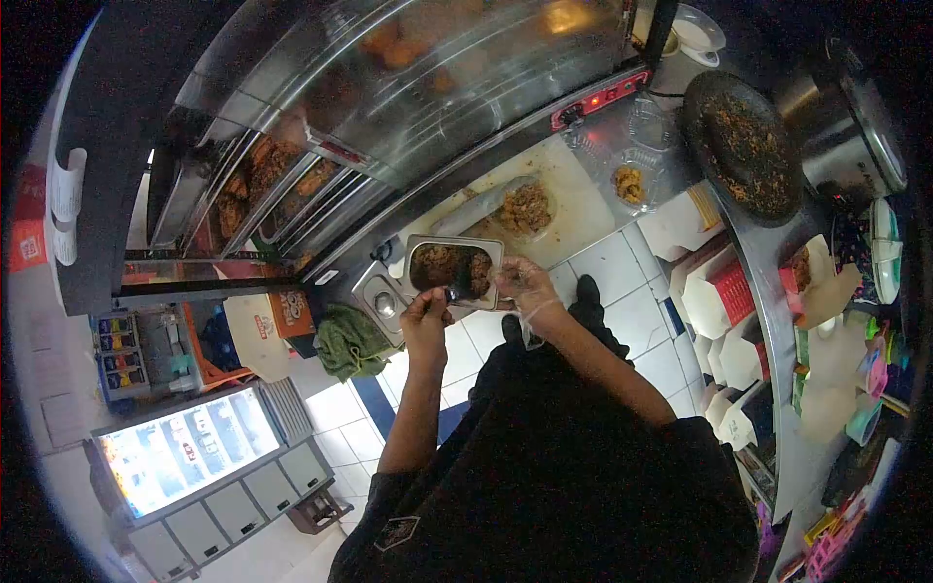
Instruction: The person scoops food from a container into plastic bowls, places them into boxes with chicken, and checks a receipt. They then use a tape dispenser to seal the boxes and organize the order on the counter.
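Note:
A rectangular metal pan (pixel 428 245) of brown cooked food is held over the tiled floor, in front of the counter. My left hand (pixel 426 319), bare, grips a dark spoon (pixel 458 289) whose tip rests in the pan's food. My right hand (pixel 522 282), in a clear plastic glove, holds the pan's right edge. Both forearms reach out from my dark-clothed body below.
A heap of brown food (pixel 525 208) lies on the pale counter (pixel 583 209) beyond the pan. Nearby are a clear tub with food (pixel 630 183), a dark round pan (pixel 743 146), a metal pot (pixel 855 136), white take-out boxes (pixel 719 291), a green cloth (pixel 350 340) and a heated display case (pixel 389 87).

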`<action>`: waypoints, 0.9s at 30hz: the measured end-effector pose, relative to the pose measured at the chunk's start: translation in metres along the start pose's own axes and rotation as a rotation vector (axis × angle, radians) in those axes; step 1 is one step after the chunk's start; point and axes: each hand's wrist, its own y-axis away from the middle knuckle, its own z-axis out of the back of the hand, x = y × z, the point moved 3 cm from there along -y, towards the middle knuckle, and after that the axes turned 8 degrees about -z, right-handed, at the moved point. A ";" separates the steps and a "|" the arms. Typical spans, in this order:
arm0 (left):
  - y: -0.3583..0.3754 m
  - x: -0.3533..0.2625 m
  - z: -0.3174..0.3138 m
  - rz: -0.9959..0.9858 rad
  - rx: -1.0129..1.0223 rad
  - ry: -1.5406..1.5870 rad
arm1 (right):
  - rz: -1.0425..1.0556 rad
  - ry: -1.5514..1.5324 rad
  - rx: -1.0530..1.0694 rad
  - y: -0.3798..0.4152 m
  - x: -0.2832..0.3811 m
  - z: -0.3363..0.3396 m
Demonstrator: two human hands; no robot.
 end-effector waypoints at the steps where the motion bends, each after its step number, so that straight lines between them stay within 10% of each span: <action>1: -0.001 0.002 0.000 0.057 -0.038 0.076 | -0.032 -0.009 -0.009 -0.001 -0.001 0.001; 9: -0.001 0.004 0.012 0.149 -0.128 0.288 | -0.199 0.042 -0.083 0.001 0.008 -0.005; 17: -0.001 -0.006 0.017 0.179 -0.215 0.343 | 0.225 0.558 -0.247 -0.003 0.020 -0.024; 27: 0.008 -0.053 0.016 -0.057 -0.112 0.332 | 0.292 0.280 -0.024 0.012 0.024 -0.007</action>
